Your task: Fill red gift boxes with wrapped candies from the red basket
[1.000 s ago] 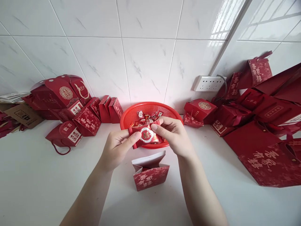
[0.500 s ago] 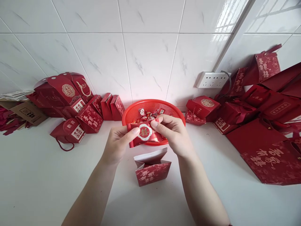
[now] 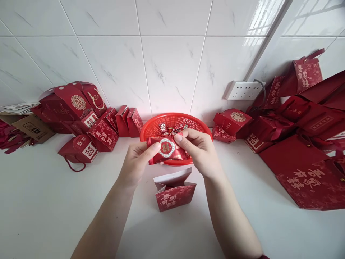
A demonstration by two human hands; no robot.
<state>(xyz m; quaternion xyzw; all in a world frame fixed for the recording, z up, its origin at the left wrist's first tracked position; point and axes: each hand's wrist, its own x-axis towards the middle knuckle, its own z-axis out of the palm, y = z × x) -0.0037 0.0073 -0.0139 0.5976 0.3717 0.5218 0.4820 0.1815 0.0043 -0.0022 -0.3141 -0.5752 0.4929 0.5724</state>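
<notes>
A shiny red candy packet (image 3: 172, 153) with a white-rimmed double-happiness emblem is held up between both hands. My left hand (image 3: 137, 158) pinches its left end, thumb on the front. At the upper right end, my right hand (image 3: 198, 149) grips it the same way. Behind the packet stands a red plastic basket (image 3: 152, 126) holding several small wrapped candies (image 3: 170, 130), partly covered by the packet and hands. Below the hands, an open red paper gift box (image 3: 175, 198) stands on the white counter, its top flap raised and its inside partly visible.
Several red gift boxes (image 3: 78, 104) are piled at the left, beside a brown cardboard box (image 3: 35, 129). More red boxes (image 3: 231, 124) and large red bags (image 3: 309, 180) crowd the right side. A white power strip (image 3: 245, 90) is against the tiled wall.
The packet has tilted slightly, so its emblem faces me more squarely. Both hands keep their hold on it, nearly in the same place.
</notes>
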